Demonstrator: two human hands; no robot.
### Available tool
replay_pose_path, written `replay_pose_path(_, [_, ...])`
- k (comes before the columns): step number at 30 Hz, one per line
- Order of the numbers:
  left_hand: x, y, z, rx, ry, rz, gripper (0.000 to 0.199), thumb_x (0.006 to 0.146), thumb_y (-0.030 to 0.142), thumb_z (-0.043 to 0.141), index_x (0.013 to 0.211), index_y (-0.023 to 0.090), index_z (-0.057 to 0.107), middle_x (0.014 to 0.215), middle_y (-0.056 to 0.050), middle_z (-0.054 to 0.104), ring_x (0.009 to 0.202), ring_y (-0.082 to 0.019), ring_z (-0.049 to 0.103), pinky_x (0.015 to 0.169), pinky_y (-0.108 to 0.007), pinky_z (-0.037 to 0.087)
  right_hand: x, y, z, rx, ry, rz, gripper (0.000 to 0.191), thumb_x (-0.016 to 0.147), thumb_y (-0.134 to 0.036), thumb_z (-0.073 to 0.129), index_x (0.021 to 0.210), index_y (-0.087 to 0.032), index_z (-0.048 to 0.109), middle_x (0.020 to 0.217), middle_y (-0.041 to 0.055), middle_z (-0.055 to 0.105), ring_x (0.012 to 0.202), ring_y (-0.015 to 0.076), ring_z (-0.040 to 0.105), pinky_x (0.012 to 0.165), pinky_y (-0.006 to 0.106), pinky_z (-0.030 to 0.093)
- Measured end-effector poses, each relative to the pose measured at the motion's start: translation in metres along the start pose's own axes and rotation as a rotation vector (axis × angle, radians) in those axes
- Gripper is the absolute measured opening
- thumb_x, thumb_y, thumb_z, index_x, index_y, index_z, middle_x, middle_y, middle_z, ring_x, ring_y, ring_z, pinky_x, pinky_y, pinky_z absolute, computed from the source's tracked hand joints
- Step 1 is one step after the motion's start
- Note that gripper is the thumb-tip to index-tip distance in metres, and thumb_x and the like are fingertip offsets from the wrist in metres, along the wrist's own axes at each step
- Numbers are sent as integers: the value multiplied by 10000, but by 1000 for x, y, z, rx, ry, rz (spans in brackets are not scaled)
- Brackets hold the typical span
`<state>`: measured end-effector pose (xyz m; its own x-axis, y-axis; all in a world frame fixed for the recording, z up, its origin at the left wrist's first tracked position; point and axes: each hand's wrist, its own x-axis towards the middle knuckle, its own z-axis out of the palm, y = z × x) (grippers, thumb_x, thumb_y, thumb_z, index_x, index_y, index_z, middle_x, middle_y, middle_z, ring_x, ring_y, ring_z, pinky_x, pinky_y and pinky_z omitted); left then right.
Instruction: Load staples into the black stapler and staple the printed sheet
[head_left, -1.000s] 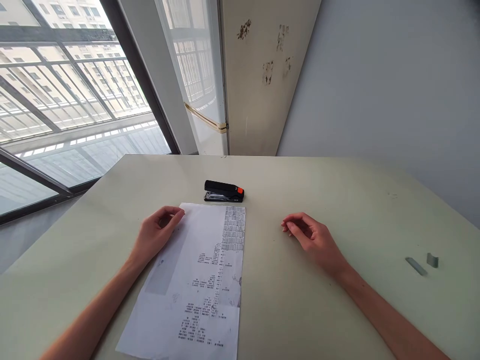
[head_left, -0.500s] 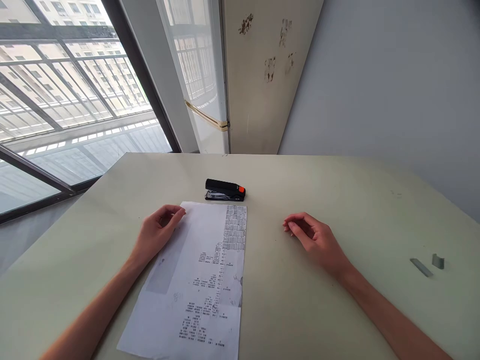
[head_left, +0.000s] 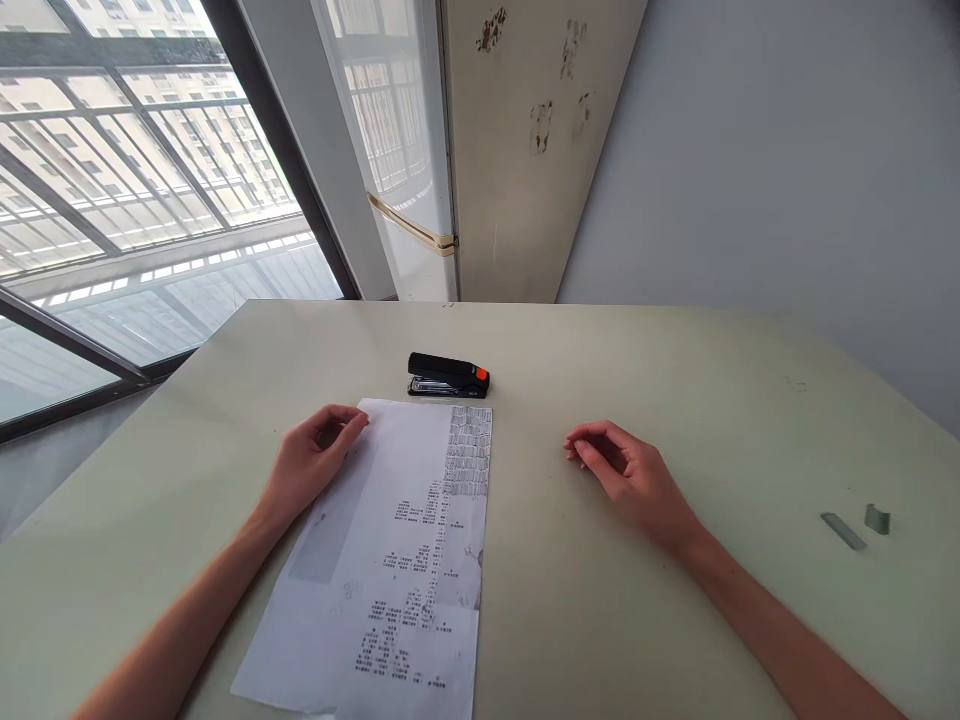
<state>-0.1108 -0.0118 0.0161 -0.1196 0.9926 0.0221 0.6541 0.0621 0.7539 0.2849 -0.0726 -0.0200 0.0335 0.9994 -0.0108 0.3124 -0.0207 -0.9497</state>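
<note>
Printed paper point(head_left: 405, 540) lies flat on the pale table, its lower end cut off by the view. My left hand point(head_left: 315, 455) rests at the paper's upper left edge, fingers curled with the thumb against them and nothing visible between. Just beyond the paper's top edge sits a black stapler point(head_left: 448, 376) with an orange-red patch at its right end. To the right of the paper, my right hand point(head_left: 626, 475) rests on the table, its fingers curled towards the thumb and holding nothing visible.
Two small grey strips point(head_left: 843, 531) point(head_left: 877, 519) lie on the right part of the table point(head_left: 675, 360). Behind the table stand a fridge-like cabinet point(head_left: 517, 200) with a gold handle and a plain wall. A large window is at the left.
The whole view has shifted very slightly. Both hands, the paper and the stapler keep the same places on the table.
</note>
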Motion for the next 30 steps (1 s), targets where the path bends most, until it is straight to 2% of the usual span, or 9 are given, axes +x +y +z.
replay_pose_path(6, [1,1,0,-9,7,-1,431,869,669,702,982,256,755,964,-11,762,873,-209,656,721,-285,490,1,-2,1,-12,0,-12,284,1010,-514,620,1030,-255,735,1038,63,781,966,232,730,877,376,591])
replay_pose_path(11, [1,-1,0,41,10,12,439,877,674,687,993,256,753,933,-9,756,815,-199,645,689,-287,480,2,-1,1,10,-3,-26,252,1005,-483,623,1030,-258,734,1054,59,782,968,233,736,875,382,590])
replay_pose_path(14, [0,-1,0,77,16,53,431,915,668,640,1015,263,744,1012,-14,770,908,-219,683,743,-293,503,4,0,2,17,-5,-46,232,1005,-458,615,1031,-259,731,1051,53,780,946,224,735,867,378,586])
replay_pose_path(18, [3,11,4,218,61,277,425,967,637,570,1116,265,711,1233,-59,736,1077,-270,673,783,-327,533,7,-1,2,31,-9,-69,225,1000,-436,598,1020,-251,725,1035,53,780,934,216,732,856,368,579])
replay_pose_path(21, [18,32,12,348,67,551,448,1003,594,542,1261,247,655,1364,-110,668,1240,-308,609,1021,-440,508,9,-2,2,25,-15,-84,227,990,-435,597,1009,-246,722,1014,58,781,919,217,726,818,358,574])
replay_pose_path(23, [35,48,20,414,30,669,482,1025,573,525,1350,227,614,1429,-138,631,1340,-325,544,1151,-508,412,9,-3,2,31,-19,-92,221,983,-432,598,996,-248,719,1000,58,779,904,215,722,809,357,571])
replay_pose_path(26, [65,68,29,483,-98,703,551,1010,611,539,1400,226,600,1406,-144,665,1353,-347,539,1193,-548,339,9,-3,1,71,-26,-106,204,969,-423,605,978,-249,712,990,57,775,890,213,717,816,363,567])
replay_pose_path(28, [83,77,34,494,-219,665,558,976,657,557,1334,240,654,1286,-122,736,1228,-336,621,1165,-528,363,9,-3,1,96,-31,-118,196,960,-414,611,977,-247,712,983,57,772,888,213,713,818,368,563])
replay_pose_path(30, [95,83,35,489,-313,613,548,934,691,580,1235,251,708,1149,-100,776,1051,-306,680,1045,-460,456,10,-3,0,114,-33,-125,190,951,-407,618,975,-246,715,977,56,771,882,211,712,811,366,560])
